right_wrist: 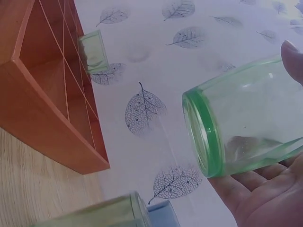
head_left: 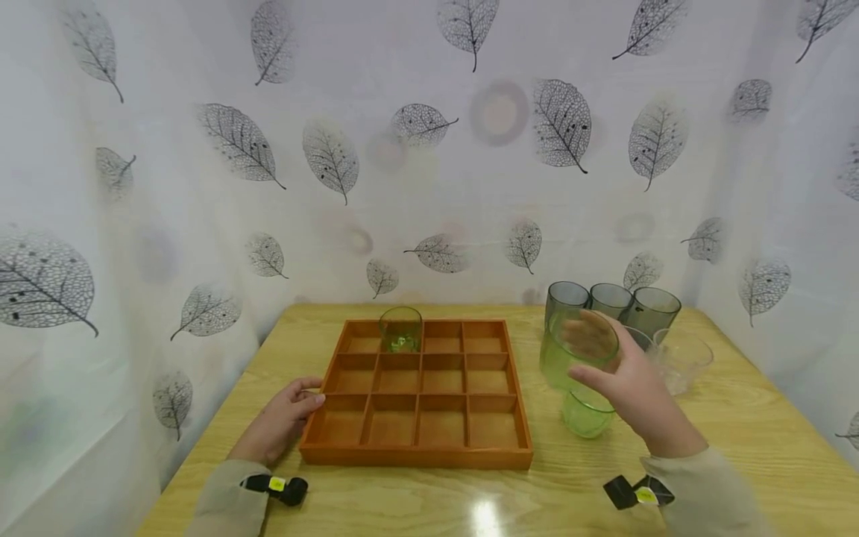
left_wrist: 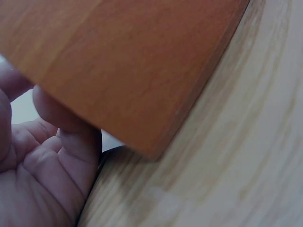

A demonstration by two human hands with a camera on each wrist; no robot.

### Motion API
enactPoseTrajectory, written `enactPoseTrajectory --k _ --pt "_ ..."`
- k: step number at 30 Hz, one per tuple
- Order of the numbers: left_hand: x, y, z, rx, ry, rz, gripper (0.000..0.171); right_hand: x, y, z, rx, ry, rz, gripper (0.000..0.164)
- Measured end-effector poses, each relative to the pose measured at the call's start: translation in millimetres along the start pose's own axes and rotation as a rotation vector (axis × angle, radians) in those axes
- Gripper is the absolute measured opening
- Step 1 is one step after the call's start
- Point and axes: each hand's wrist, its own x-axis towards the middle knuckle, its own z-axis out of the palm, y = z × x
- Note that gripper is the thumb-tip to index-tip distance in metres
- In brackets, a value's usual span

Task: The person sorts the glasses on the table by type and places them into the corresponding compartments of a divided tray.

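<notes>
My right hand (head_left: 637, 395) grips a light green drinking glass (head_left: 560, 358) in the air, to the right of the wooden tray. In the right wrist view this glass (right_wrist: 251, 123) lies sideways across the picture, its thick green base facing the tray. My left hand (head_left: 278, 421) rests against the left side of the orange-brown divided tray (head_left: 416, 456), its fingertips touching the outer wall. One green glass (head_left: 401, 328) stands in the tray's back row, second compartment from the left. Below the held glass, a further green glass (head_left: 587, 418) is on the table.
Three dark grey glasses (head_left: 654, 309) stand in a row at the back right. Clear glass pieces (head_left: 681, 358), partly hidden by my right hand, are in front of them. A leaf-patterned curtain (head_left: 429, 186) hangs around the wooden table (head_left: 758, 455).
</notes>
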Motion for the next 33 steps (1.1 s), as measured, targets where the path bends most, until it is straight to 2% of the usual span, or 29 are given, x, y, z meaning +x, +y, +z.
enactPoseTrajectory --k 11,18,27,33 --pt "-0.3 0.2 0.3 0.006 -0.013 0.005 0.053 23.9 -2.6 18.4 0.076 -0.027 0.022 0.079" --pt "-0.8 2.3 0.3 0.022 -0.018 -0.007 0.056 42.3 -2.3 30.0 0.080 -0.036 0.051 0.079" --pt "-1.0 1.7 -1.7 0.058 0.004 -0.019 0.056 71.5 -1.9 55.1 0.193 -0.049 0.038 0.083" --pt "-0.8 0.7 -1.1 0.026 -0.007 -0.014 0.057 90.0 3.3 71.7 0.128 -0.024 0.034 0.084"
